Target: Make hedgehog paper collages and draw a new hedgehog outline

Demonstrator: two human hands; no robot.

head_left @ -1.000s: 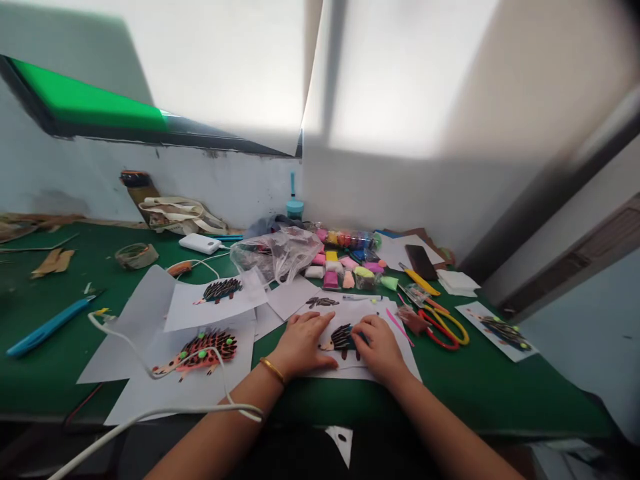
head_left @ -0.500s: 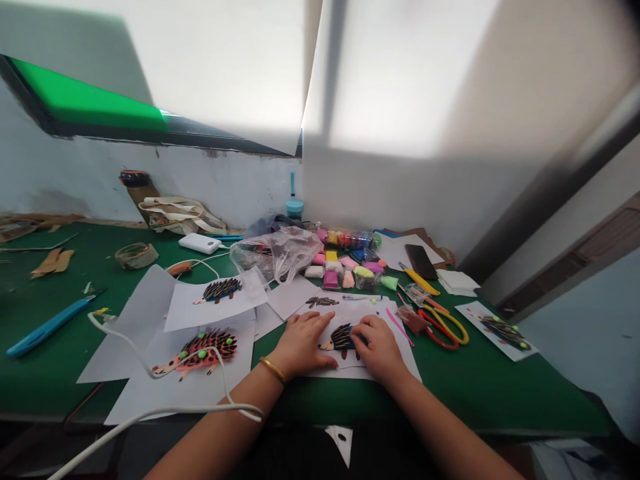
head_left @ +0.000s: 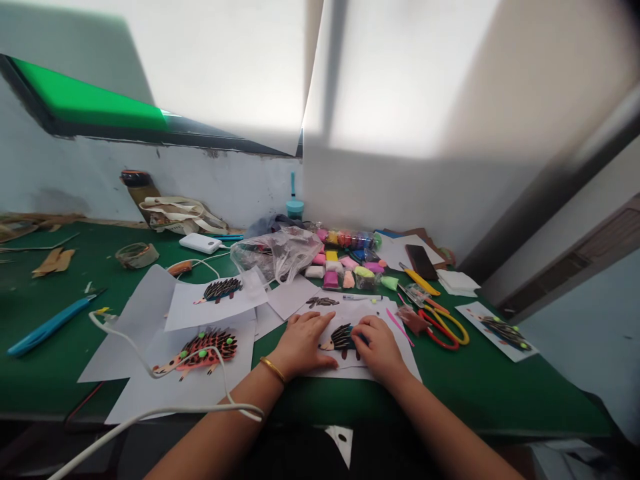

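Observation:
A hedgehog figure (head_left: 342,339) with dark spines and a blue body lies on white paper (head_left: 400,363) in front of me. My left hand (head_left: 305,340) rests flat on the paper at the figure's left, fingers spread, a gold bangle (head_left: 273,370) on the wrist. Over the figure's right end, my right hand (head_left: 377,343) has its thumb and fingers pinched together; whatever is between the fingertips is too small to make out. Above the figure sits a small pile of dark strips (head_left: 323,302), with a pen (head_left: 363,297) to its right.
Packets of coloured clay (head_left: 331,279) and a plastic bag (head_left: 275,253) lie behind. Scissors (head_left: 443,333), a yellow cutter (head_left: 420,280) and a phone (head_left: 421,261) are at right. Other hedgehog sheets (head_left: 217,293), a white cable (head_left: 150,412) and a blue tool (head_left: 50,327) lie left.

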